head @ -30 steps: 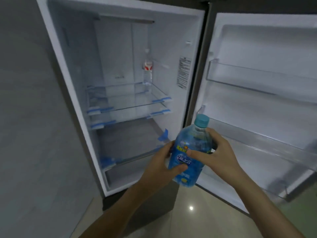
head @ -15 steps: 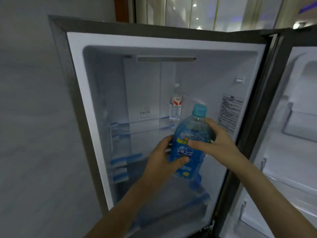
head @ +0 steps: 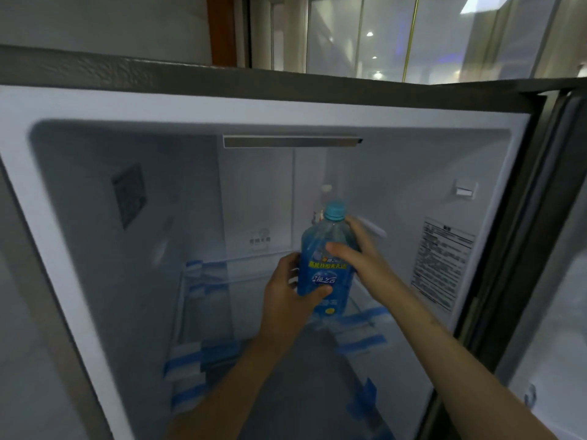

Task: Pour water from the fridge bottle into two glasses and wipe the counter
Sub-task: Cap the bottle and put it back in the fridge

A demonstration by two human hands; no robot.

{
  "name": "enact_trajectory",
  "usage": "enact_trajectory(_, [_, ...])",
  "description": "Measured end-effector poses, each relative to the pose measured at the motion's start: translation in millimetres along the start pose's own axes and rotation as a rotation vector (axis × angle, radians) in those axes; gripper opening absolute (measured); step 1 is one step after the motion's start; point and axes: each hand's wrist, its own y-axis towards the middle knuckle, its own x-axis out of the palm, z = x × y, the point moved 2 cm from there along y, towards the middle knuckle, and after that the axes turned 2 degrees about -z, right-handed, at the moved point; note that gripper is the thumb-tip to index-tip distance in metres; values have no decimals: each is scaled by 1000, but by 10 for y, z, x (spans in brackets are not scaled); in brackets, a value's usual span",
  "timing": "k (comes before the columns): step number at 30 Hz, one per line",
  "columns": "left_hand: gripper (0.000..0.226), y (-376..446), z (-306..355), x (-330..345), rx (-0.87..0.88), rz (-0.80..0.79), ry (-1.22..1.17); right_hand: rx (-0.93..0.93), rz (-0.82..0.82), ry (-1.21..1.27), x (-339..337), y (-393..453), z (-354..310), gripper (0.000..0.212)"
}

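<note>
The blue-tinted bottle (head: 327, 268) hangs upright in a two-handed grip in front of the open fridge (head: 95, 217), level with the glass shelf (head: 241, 265) and, as far as the view shows, not resting on it. The left hand (head: 292, 300) wraps the lower half of the label from the near side, thumb curled across the front, so it seems to take most of the weight; the right hand (head: 359, 258) closes on the shoulder from the far right, fingers laid over the label's top edge and the thumb side hidden behind the plastic, which steadies the neck and keeps the teal cap (head: 334, 210) pointing up. Holding low and high at once looks like a sensible answer to a full, probably cold and slick bottle that could slip or tip. Just past the grip, half hidden behind the cap, a second, smaller clear bottle (head: 319, 214) stands toward the back of the shelf, close enough to be knocked. Below the grip, the shelf edges carry strips of blue tape (head: 362, 339). To the right of the grip a printed sticker (head: 441, 262) sits on the inner wall, and further right the open door (head: 568, 281) limits room on that side. No glasses or table are in sight, so pouring and wiping look undone.
</note>
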Motion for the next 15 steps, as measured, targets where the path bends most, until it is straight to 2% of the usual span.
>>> enact_trajectory(15, [57, 129, -522, 135, -147, 120, 102, 73, -26, 140, 48, 522, 709, 51])
